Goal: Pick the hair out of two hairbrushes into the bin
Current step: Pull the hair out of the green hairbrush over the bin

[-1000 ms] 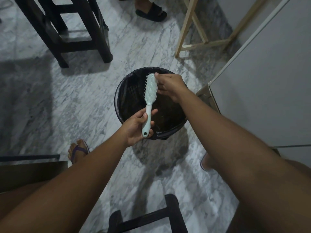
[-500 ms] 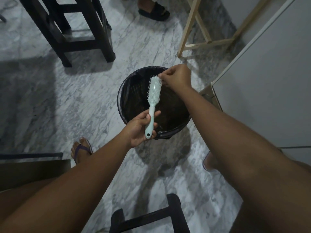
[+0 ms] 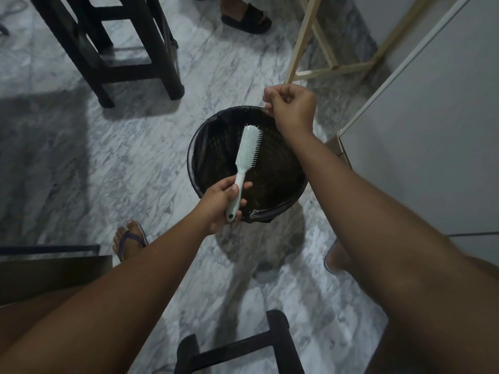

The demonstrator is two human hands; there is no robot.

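My feed is dim, with a grey-blue cast. Light seems to come from beyond the right hand (image 3: pixel 293 106). The bin (image 3: pixel 193 157) throws a soft shadow back toward me, on the near side of the left hand (image 3: pixel 218 203). The dark stool (image 3: pixel 108 49), far left of both hands, casts its shadow leftward over the marble floor (image 3: pixel 81 163). The bin's inside is almost black. The pale hairbrush (image 3: pixel 248 147) reads sharp, its bristles distinct. Behind the hands, the wide lens balloons my forearms (image 3: pixel 378 238).
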